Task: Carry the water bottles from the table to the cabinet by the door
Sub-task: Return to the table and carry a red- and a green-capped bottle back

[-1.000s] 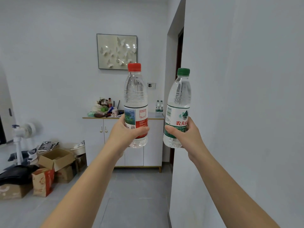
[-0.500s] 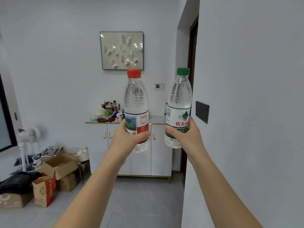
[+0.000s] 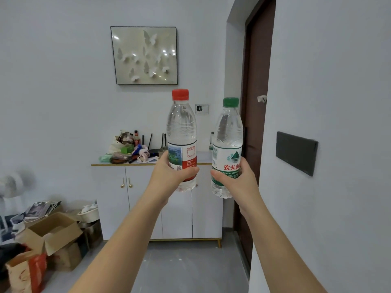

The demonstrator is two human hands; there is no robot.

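Right, both bottles are in the air and the cabinet [image 3: 112, 197] is dead ahead, standing against the far wall just beside the dark door [image 3: 254, 102]. The left hand [image 3: 169, 176] grips the red-capped bottle [image 3: 181, 127] low on its label, thumb curled across the front, the other fingers hidden behind the plastic. The right hand [image 3: 237, 182] does the same with the green-capped bottle [image 3: 229, 132], thumb laid over the label and the rest wrapped round the back, out of sight. Both bottles are upright, close together but apart, held at arm's length in front of the cabinet doors and well short of them. So this looks like the carrying leg, with the set-down not yet made. On the cabinet top, a heap of clutter [image 3: 129, 149] and a router [image 3: 153, 153] fill the left half, while another bottle [image 3: 211, 140] stands at the right end, partly hidden behind the green-capped one. The bare strip of top between them looks like the landing spot. Next move, as I read it: close the gap across the grey floor, lower each bottle base-first onto that strip, avoid knocking the one parked there, and only then let the fingers go. Cardboard boxes [image 3: 50, 231] sit off to the left, clear of the path.
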